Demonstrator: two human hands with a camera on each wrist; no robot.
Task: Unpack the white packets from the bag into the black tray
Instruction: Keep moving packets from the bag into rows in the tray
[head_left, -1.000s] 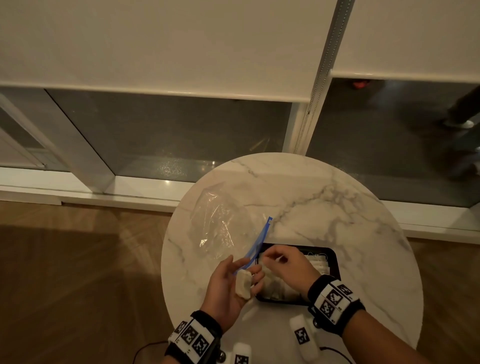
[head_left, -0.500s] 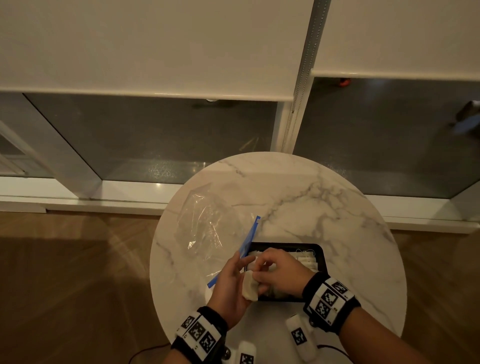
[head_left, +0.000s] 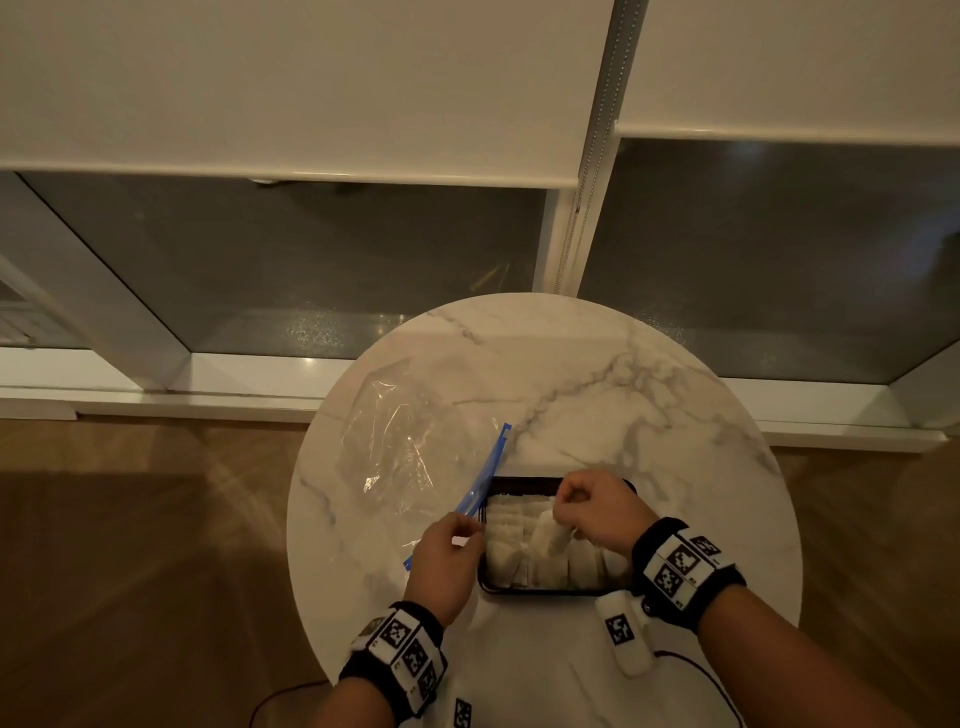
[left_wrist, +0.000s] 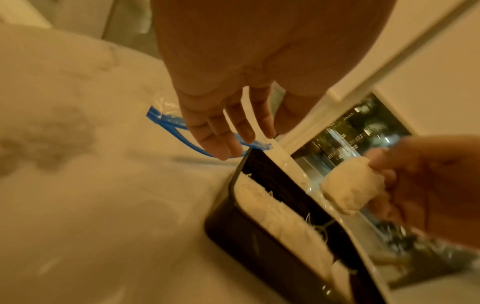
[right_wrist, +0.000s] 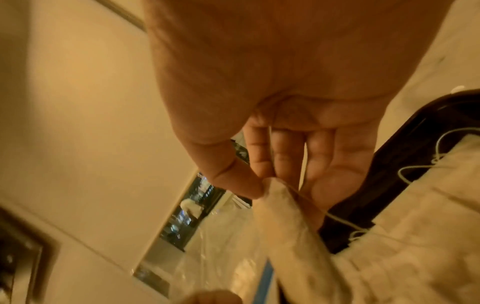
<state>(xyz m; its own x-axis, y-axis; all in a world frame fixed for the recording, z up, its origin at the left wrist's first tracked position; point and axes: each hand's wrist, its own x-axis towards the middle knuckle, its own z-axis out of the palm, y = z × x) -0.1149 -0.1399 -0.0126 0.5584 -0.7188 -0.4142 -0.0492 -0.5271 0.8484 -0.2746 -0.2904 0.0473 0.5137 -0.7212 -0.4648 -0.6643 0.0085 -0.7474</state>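
Clear plastic bag (head_left: 395, 441) with blue zip strip (head_left: 485, 480): lies flat and crumpled on the marble top, left of the tray, zip edge just beside the tray's left rim; black tray (head_left: 540, 592): rectangular, shallow, holds white packets (head_left: 506, 535) packed in rows; one white packet (head_left: 551, 538): soft, oblong, tilted, held above the tray's contents.
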